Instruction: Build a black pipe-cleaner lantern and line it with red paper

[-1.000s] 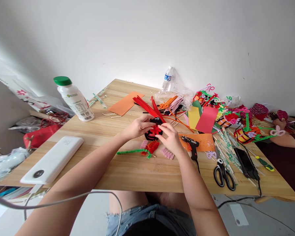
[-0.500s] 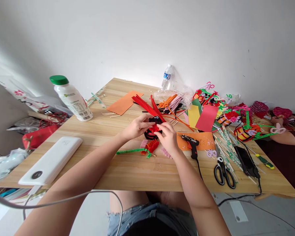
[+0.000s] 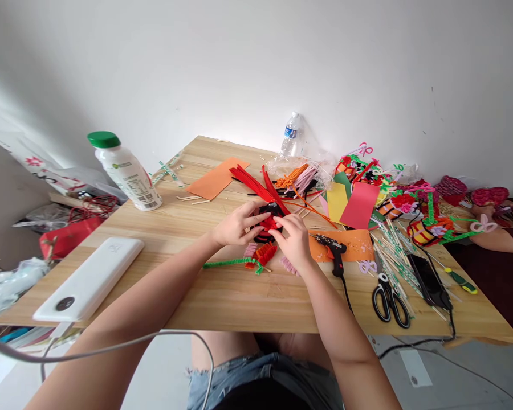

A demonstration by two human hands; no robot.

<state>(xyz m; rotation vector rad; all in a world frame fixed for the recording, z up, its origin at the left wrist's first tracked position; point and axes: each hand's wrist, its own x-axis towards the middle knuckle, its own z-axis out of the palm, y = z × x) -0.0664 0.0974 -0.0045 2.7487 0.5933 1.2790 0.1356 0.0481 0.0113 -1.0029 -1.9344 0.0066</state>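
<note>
Both my hands meet on a small red and black pipe-cleaner craft in the middle of the table. From its left side my left hand grips it, fingers slightly parted along its edge. My right hand pinches its red part from the right with thumb and fingertips. My fingers hide much of its shape. Just below lie an orange-red ruffled pipe-cleaner piece with a green stem and some pale pink coiled pieces. A bundle of red pipe cleaners lies right behind the craft.
A glue gun rests on orange paper to the right, near scissors, a phone and many sticks. Finished colourful crafts crowd the back right. A power bank and white bottle stand left. Another person's arm shows far right.
My left hand's fingers have spread a little and shifted down over the craft's red part. My right hand stays pinched at nearly the same spot.
</note>
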